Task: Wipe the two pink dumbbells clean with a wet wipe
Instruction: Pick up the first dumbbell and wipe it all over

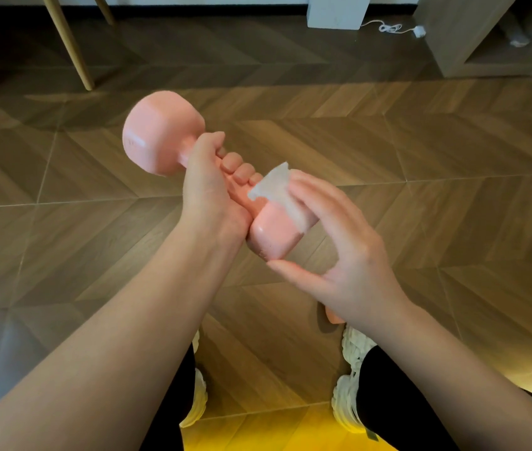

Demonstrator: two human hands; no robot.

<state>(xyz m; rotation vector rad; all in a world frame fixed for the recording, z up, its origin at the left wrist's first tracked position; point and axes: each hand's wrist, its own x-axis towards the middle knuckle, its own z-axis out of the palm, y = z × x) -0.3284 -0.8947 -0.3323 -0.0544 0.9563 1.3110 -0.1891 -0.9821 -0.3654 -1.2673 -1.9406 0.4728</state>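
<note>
A pink dumbbell (160,135) is held up above the floor, one head at the upper left, the other near the middle. My left hand (209,187) grips its handle, fingers curled round it. My right hand (339,249) presses a white wet wipe (276,190) with straight fingers against the nearer head; the thumb stands apart below that head. A small pink part of the second dumbbell (334,315) shows on the floor under my right wrist; the rest is hidden.
Wooden herringbone floor (420,157) all around. My white shoes (349,395) and dark trouser legs are at the bottom. Wooden chair legs (72,43) stand at the far left, a white block (337,11) with a cable and a wooden cabinet (485,37) at the far right.
</note>
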